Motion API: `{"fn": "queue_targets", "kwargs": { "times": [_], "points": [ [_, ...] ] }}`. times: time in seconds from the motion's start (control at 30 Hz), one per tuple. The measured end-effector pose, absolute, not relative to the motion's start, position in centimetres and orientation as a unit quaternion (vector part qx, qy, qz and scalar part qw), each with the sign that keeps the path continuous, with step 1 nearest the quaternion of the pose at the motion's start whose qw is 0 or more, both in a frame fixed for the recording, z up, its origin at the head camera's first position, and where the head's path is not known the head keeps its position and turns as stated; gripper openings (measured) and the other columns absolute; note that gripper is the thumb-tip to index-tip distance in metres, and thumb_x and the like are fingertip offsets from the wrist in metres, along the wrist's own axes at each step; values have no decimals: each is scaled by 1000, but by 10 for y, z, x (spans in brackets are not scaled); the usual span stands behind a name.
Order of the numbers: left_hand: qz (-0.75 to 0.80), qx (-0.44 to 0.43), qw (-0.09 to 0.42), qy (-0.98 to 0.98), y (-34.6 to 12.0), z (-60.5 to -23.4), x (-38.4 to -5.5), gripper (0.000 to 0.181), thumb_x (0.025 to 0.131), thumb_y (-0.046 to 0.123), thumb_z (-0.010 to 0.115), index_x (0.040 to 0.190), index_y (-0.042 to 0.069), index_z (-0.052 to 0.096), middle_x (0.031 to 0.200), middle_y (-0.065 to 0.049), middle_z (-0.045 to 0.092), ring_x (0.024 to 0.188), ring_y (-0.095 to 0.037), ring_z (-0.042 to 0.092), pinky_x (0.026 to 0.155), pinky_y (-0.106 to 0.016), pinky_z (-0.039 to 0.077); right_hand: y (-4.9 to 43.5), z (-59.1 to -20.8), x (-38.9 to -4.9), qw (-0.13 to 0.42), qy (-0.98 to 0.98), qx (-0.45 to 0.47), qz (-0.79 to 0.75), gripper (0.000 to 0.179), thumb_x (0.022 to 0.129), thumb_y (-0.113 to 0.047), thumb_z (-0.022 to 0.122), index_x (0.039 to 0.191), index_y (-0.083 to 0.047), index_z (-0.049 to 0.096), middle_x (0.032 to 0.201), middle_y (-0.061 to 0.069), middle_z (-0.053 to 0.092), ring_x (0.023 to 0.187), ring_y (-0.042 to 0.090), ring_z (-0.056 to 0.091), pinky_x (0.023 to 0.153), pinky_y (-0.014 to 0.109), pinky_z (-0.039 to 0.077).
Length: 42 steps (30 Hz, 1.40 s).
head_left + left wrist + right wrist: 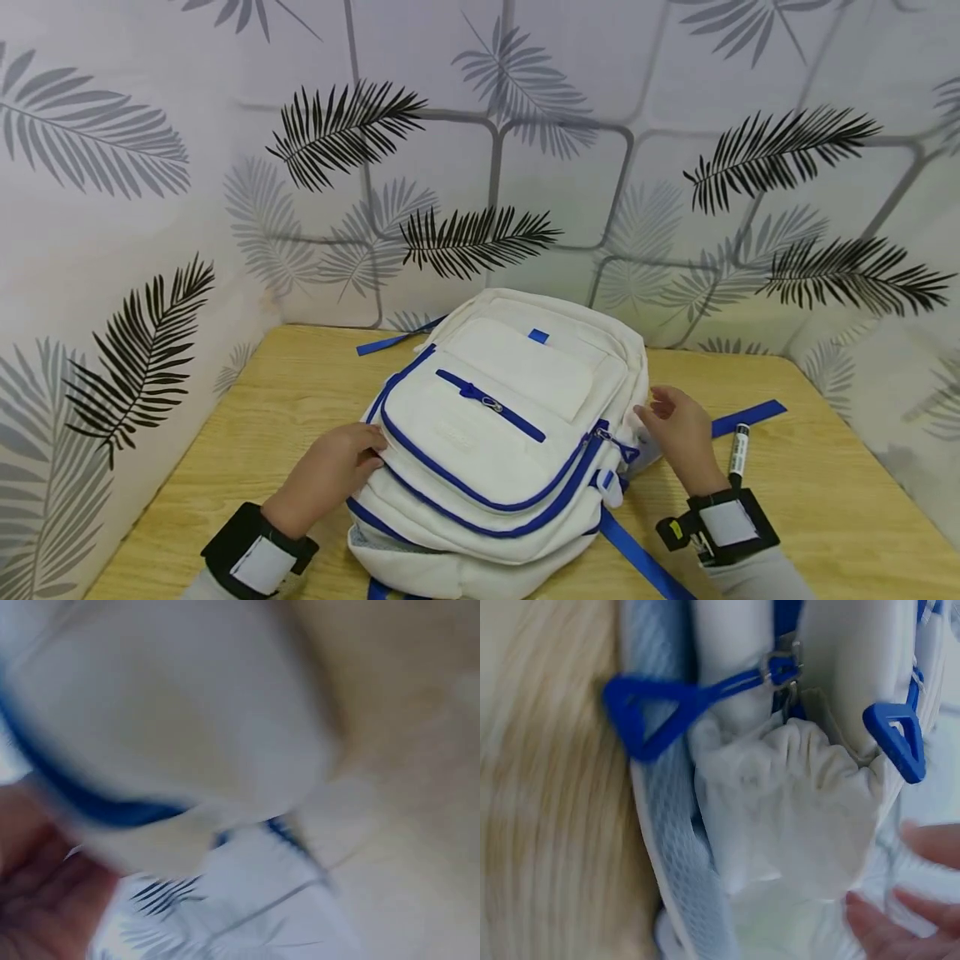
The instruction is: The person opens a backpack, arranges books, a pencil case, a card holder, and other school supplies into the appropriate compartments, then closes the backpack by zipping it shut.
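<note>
A white backpack (480, 450) with blue piping and zips lies front side up on the wooden table. At its left edge my left hand (333, 467) touches the side with loosely bent fingers; in the left wrist view that hand (45, 892) is blurred beside the white fabric. My right hand (678, 433) is by the bag's right side, its fingers loosely curled and holding nothing. The right wrist view shows the gathered side pocket (795, 810) and two blue zip pulls, with the right fingertips (874, 919) close to the pocket.
A white marker (739, 450) with a black cap lies right of the bag, near the right wrist. Blue straps (641, 554) spread from under the bag over the table (247, 400). A leaf-patterned wall covering (450, 167) rises behind and to the sides.
</note>
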<state>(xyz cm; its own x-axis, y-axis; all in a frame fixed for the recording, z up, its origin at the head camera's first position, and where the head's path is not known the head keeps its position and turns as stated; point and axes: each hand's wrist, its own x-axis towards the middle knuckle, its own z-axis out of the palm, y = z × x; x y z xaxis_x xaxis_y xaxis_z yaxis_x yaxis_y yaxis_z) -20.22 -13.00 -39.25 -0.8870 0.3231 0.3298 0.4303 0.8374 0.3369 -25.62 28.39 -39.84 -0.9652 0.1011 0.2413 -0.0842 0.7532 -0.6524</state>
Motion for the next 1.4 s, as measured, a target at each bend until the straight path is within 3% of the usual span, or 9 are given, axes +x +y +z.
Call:
{"fn": "queue_targets", "kwargs": {
  "times": [0.1, 0.23, 0.4, 0.6, 0.87, 1.23, 1.4],
  "points": [
    [-209, -200, 95, -953, -122, -372, -201, 15, 74, 6, 69, 89, 4, 67, 100, -8, 63, 98, -24, 59, 84, -37, 47, 276, -394, -252, 143, -940, 100, 293, 34, 80, -14, 65, 108, 4, 59, 104, 23, 62, 92, 36, 60, 75, 44, 49],
    [-178, -275, 115, -938, -105, -355, -200, 23, 77, 14, 68, 98, 4, 67, 108, -9, 62, 104, -25, 56, 88, -37, 45, 266, -388, -252, 120, -944, 176, 250, 32, 78, -12, 66, 107, 2, 61, 101, 19, 64, 92, 33, 60, 75, 44, 49],
    [-128, -375, 119, -910, -85, -358, -203, 29, 80, 23, 65, 104, 7, 66, 113, -6, 62, 110, -21, 54, 92, -33, 43, 260, -387, -252, 93, -945, 156, 270, 24, 77, -8, 67, 98, -1, 60, 93, 13, 65, 88, 29, 60, 70, 40, 50],
    [-125, -402, 114, -900, -81, -368, -202, 27, 82, 24, 63, 102, 8, 67, 110, -4, 63, 108, -17, 56, 92, -30, 43, 255, -394, -251, 83, -942, 149, 288, 24, 74, -8, 70, 93, -5, 56, 91, 9, 64, 85, 24, 60, 64, 31, 48],
    [-124, -405, 103, -900, -82, -370, -201, 33, 78, 27, 66, 104, 7, 66, 113, -4, 61, 110, -17, 54, 92, -29, 43, 251, -398, -249, 108, -949, 176, 239, 18, 73, -7, 71, 83, -9, 56, 81, 2, 63, 74, 14, 58, 60, 26, 45],
    [-126, -395, 108, -903, -81, -373, -199, 32, 79, 26, 66, 105, 8, 66, 114, -3, 62, 111, -17, 53, 93, -29, 42, 254, -397, -232, 212, -935, 215, 186, 9, 72, -1, 70, 79, -5, 66, 78, 5, 63, 71, 17, 59, 61, 30, 49],
    [-128, -400, 126, -898, -78, -373, -195, 28, 79, 25, 66, 102, 9, 68, 110, -3, 63, 109, -18, 55, 91, -30, 44, 259, -390, -221, 202, -937, 200, 204, 9, 74, 0, 68, 80, -6, 64, 76, 3, 63, 67, 12, 57, 59, 27, 47]
  ]
}}
